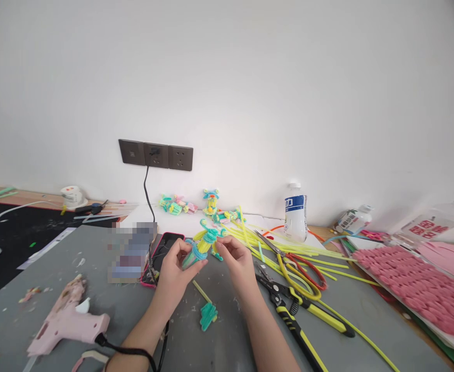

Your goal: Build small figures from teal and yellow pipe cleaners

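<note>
A: What's in the hands rn?

B: Both are on one thing, a small teal-and-yellow pipe-cleaner figure (pixel 202 244). It's held up just above the grey work mat (pixel 95 258), approx mid-frame, in front of the dark wall socket strip (pixel 155 154). The left hand (pixel 175 271) is wrapped round its lower body, fingers curled on the yellowish bundle. The right hand (pixel 238 261) pinches a teal bit at the figure's side w/ thumb and forefinger.

A: So neither hand's loose?

B: No, both are closed on the figure (the right one only by the fingertips).

A: Anything under them?

B: A short teal folded pipe-cleaner piece (pixel 208 315) w/ a yellow stem. It lies flat on the mat between the two forearms and touches neither.

A: Tools?

B: A pink hot glue gun (pixel 66 320) lies on its side at the mat's left, well apart from the left hand. Its black cord runs toward the left forearm. Just beside the right forearm are black pliers w/ yellow handles (pixel 289 310). Beyond those, scissors w/ yellow and red handle loops (pixel 297 271) rest on a spread of long yellow-green pipe-cleaner stems (pixel 328 256).

A: And behind?

B: A phone in a pink case (pixel 161 258) is flat on the mat just beyond the left hand. By the wall there are more small pipe-cleaner figures (pixel 211 202) and an upright white plastic bottle w/ blue label (pixel 296 212). At far right is a sheet of pink rounded pieces (pixel 413 284), material can't tell
</note>
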### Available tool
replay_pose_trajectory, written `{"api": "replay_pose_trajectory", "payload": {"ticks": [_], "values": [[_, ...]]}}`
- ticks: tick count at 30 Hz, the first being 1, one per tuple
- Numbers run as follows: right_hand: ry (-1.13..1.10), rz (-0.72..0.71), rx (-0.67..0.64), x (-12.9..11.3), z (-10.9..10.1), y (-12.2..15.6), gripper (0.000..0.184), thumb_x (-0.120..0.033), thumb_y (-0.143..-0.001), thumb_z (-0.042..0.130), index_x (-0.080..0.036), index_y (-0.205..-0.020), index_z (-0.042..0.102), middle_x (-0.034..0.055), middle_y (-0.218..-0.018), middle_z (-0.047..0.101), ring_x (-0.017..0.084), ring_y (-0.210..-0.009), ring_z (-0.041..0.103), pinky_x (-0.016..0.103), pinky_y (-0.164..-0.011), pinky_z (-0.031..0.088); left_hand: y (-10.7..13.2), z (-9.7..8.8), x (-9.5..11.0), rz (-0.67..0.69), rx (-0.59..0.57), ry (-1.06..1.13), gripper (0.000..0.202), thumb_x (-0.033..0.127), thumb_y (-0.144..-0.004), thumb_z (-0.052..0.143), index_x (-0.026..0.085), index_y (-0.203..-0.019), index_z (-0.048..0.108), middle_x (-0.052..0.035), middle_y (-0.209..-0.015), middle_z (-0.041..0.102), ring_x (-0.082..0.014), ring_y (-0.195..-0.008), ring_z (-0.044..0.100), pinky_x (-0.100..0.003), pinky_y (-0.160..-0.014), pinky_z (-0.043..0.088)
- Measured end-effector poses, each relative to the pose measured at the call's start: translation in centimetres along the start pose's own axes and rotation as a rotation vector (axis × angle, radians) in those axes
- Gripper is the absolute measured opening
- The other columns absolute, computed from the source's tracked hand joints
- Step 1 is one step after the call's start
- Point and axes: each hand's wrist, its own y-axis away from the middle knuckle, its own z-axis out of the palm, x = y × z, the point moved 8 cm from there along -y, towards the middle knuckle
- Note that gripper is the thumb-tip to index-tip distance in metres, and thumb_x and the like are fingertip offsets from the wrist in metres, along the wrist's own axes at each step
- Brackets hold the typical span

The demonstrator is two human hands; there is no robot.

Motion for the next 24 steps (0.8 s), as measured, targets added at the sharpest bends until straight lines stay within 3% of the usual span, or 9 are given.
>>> {"api": "replay_pose_trajectory", "payload": {"ticks": [24], "values": [[0.001, -0.011, 0.004, -0.2, -0.03, 0.0, 0.025, -0.042, -0.069, 0.078, -0.019, -0.071, 0.068, 0.0008, -0.067, 0.06, 0.015, -0.064, 0.051, 0.026, -0.058, 0.039, 0.04, 0.14, -0.41, -0.005, -0.028, 0.015, 0.031, 0.026, -0.071, 0.076, 0.021, -0.075, 0.046, 0.0047, -0.076, 0.047, -0.0148, -0.074, 0.049, -0.025, -0.068, 0.038]]}}
